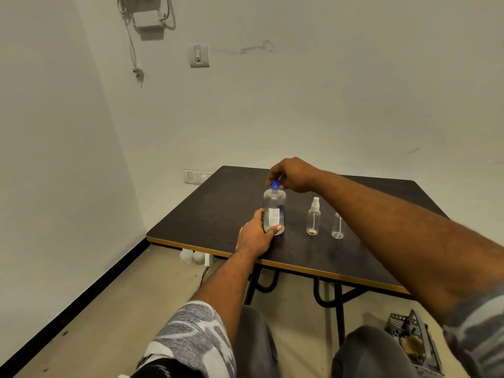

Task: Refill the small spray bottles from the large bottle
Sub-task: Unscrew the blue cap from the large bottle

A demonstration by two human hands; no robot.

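— where's the large bottle (274, 211)?
— upright on the tabletop (212, 214), long axis straight up, directly in front of me. my left hand (255, 237) wraps its lower part from the left, thumb across the front near the base. my right hand (293, 174) is right on top of it, fingertips pinching the blue cap (275, 184).
— which hand does the opening?
— the right, i'd say. it sits above the neck, and the cap turns about that same upright axis while the left steadies the body.
— what's inside?
— the large bottle looks mostly empty, with a little yellowish liquid at the bottom. just to its right stands a small spray bottle (313, 218) with its white sprayer (315, 201) on and only a trace at its base. further right of the large bottle is a second small bottle (338, 226). my right forearm (381, 214) hides its top, and it looks empty.
— any risk?
— with so little weight in it, the large bottle could tip if my left grip slackens.
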